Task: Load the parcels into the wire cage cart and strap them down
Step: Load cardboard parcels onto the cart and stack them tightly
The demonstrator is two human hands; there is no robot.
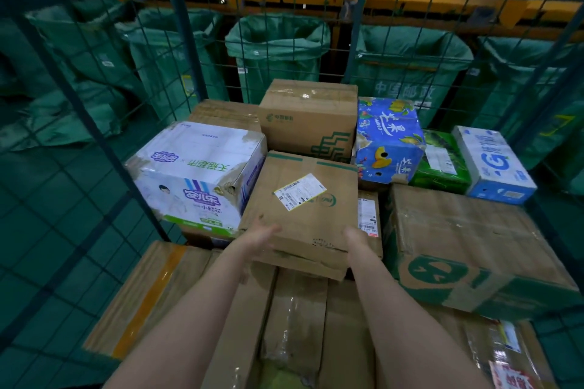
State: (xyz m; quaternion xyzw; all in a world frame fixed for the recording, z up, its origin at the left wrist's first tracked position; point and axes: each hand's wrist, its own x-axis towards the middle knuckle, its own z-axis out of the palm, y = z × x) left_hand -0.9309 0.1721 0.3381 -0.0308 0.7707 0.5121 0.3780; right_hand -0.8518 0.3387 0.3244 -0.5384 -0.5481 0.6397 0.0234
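Note:
A flat brown cardboard parcel (303,208) with a white shipping label lies in the middle of the stack inside the green wire cage cart (186,50). My left hand (260,238) holds its near left corner, thumb on top. At the near right edge, my right hand (358,241) grips the parcel, its fingers hidden beneath. Around it sit a white printed box (196,174) on the left, a brown postal box (308,120) behind, and a blue mango box (387,139) at the back right.
A large brown box with green tape (474,249) lies to the right, with a green box (441,161) and a blue-white box (493,164) behind it. Flat cartons (284,325) lie under my forearms. Green sacks (278,54) hang beyond the cage's far mesh.

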